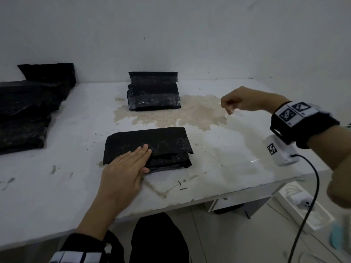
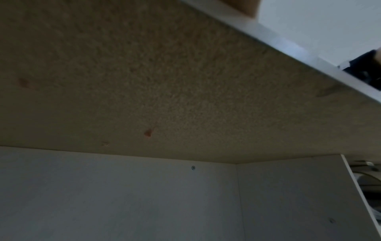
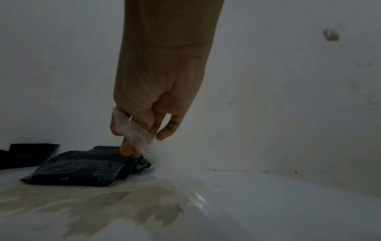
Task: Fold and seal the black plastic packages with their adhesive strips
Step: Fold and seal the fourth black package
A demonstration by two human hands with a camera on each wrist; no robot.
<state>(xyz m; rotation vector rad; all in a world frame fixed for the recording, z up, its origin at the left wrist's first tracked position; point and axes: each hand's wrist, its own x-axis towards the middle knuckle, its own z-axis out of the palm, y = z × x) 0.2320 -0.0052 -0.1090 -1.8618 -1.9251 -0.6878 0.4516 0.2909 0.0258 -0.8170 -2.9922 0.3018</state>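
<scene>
A folded black plastic package (image 1: 148,147) lies near the front of the white table (image 1: 57,186). My left hand (image 1: 123,168) lies flat on its near left part, fingers straight and pressing. My right hand (image 1: 233,103) is raised over the table's right side and pinches a thin whitish strip (image 3: 134,132) of peeled backing between thumb and fingers (image 3: 125,150). Two sealed black packages (image 1: 153,95) are stacked at the back centre, also seen as the stack (image 3: 82,169) in the right wrist view. The left wrist view shows only the table's underside (image 2: 144,81).
A pile of black packages (image 1: 28,111) fills the table's left side. A brownish stain (image 1: 180,112) spreads across the middle. A white wall stands right behind the table. A white device with a black cable (image 1: 281,152) hangs below my right wrist, over the table's right edge.
</scene>
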